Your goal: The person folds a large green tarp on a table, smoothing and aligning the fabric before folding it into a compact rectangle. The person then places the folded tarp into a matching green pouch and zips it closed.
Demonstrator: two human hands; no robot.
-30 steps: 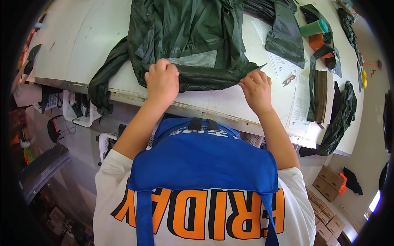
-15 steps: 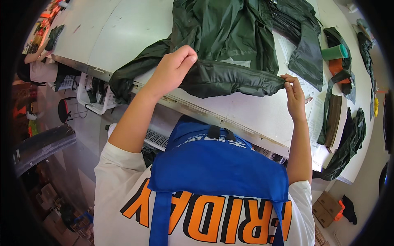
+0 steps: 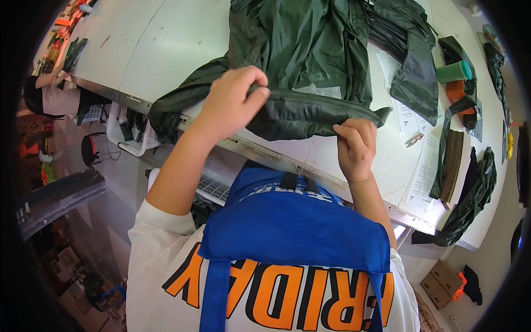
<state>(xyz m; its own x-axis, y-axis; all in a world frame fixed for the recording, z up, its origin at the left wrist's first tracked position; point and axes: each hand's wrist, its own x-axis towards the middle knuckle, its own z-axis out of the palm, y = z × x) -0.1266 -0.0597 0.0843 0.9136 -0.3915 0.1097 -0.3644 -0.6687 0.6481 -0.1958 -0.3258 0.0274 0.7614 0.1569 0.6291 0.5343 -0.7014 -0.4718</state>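
1. Dark green jacket (image 3: 310, 61) lies spread on the white desk (image 3: 160, 50); its near hem is rolled into a long fold running along the desk's front edge.
2. Left hand (image 3: 235, 102) sits at the left end of that fold, fingers (image 3: 255, 93) curled over the top, thumb underneath; grip closed, pinching the fabric.
3. Right hand (image 3: 355, 145) is at the right end of the fold, fist-like, grip tight on the corner of the hem, which pokes out just above the knuckles.
4. The fold stretches between the two hands, lifted slightly off the desk; the rest of the jacket lies beyond the hands, farther from the person.
5. One sleeve (image 3: 180, 102) of the jacket hangs left of the left hand, draped over the desk's front edge.
6. More dark green cloth (image 3: 412, 66) lies right of the jacket, on the desk.
7. Paper sheets (image 3: 412, 119) lie right of the right hand, a small clipper-like tool (image 3: 415, 139) on them.
8. A green cup (image 3: 454, 71) lies on its side farther right of the jacket, orange item (image 3: 458, 91) just below it.
9. Person wears a blue apron (image 3: 293, 221) over a white shirt with orange print.
10. Another person (image 3: 52, 94) is far left of the jacket, past the desk end.
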